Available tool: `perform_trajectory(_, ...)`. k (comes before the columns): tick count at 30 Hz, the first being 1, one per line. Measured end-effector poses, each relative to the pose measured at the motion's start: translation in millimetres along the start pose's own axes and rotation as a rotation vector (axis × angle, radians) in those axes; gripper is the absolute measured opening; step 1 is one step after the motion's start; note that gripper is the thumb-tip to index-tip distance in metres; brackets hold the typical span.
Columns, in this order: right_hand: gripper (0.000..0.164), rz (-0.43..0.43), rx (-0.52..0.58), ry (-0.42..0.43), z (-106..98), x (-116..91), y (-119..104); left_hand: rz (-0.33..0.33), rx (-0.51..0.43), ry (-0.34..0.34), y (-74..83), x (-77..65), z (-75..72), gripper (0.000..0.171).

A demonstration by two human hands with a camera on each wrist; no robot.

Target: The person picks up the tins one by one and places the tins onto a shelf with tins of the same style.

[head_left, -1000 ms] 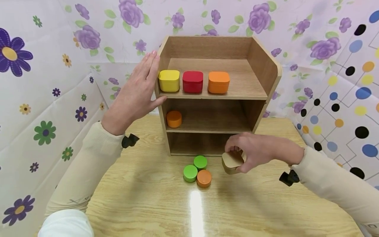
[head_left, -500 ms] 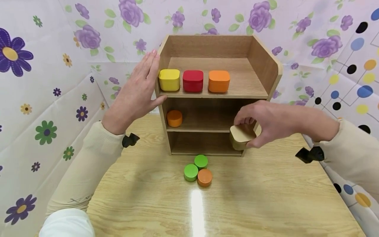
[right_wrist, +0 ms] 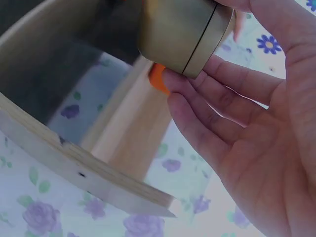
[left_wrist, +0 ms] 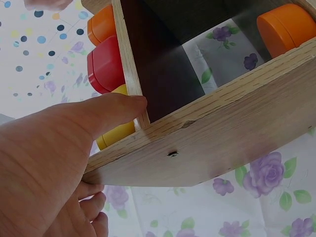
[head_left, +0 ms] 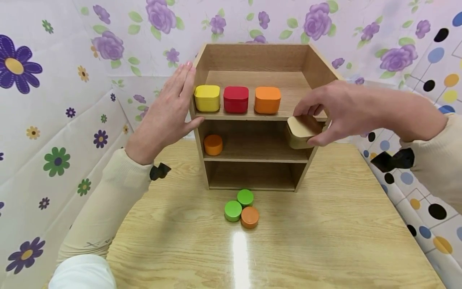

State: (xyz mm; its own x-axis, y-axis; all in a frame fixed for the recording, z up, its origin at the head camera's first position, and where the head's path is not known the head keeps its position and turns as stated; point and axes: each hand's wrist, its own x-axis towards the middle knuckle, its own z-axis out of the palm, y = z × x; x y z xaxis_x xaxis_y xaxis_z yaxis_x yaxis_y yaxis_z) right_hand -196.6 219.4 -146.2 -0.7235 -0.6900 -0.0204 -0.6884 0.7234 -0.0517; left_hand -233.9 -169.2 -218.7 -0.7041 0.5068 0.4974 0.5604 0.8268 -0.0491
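My right hand (head_left: pixel 337 112) grips a small gold tin (head_left: pixel 302 132) with rounded corners between thumb and fingers, in front of the wooden shelf's right side at middle-compartment height. The right wrist view shows the tin's lid seam and the fingertips along one side of it. My left hand (head_left: pixel 166 108) lies along the outer left side of the shelf (head_left: pixel 260 74), fingers straight, thumb at the front edge. In the left wrist view that thumb (left_wrist: pixel 118 106) rests at the end of the top board. A yellow tin (head_left: pixel 207 98), red tin (head_left: pixel 236 99) and orange tin (head_left: pixel 267 100) stand in a row on the top board.
A round orange tin (head_left: pixel 213 145) stands at the left of the middle compartment. On the table (head_left: pixel 180 241) before the shelf, two green round tins (head_left: pixel 233 210) and an orange-brown one (head_left: pixel 250 217) sit clustered. Patterned cloth (head_left: pixel 231 24) hangs behind and at both sides.
My right hand has lifted the gold tin from near the table, up past the lowest compartment and slightly rightward, to middle-compartment height. The left hand has stayed put.
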Motion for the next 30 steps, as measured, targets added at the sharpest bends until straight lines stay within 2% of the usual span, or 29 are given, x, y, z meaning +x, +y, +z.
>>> perform_trajectory(8,0.066,0.065,-0.036,0.020,-22.4,8.2,9.6,0.001,0.002,0.009,0.3,0.6,-1.7,0.111)
perform_trajectory(13,0.066,0.086,-0.057,0.051,-29.6,13.6,18.2,0.004,-0.001,0.008,0.4,0.3,-1.3,0.110)
perform_trajectory(19,0.064,0.086,-0.088,0.089,-31.1,21.2,28.2,0.008,-0.009,0.020,0.3,-0.4,-0.3,0.110)
perform_trajectory(30,0.063,0.141,-0.025,0.105,-23.5,32.9,41.0,0.003,-0.007,0.009,-0.4,-0.8,0.5,0.110)
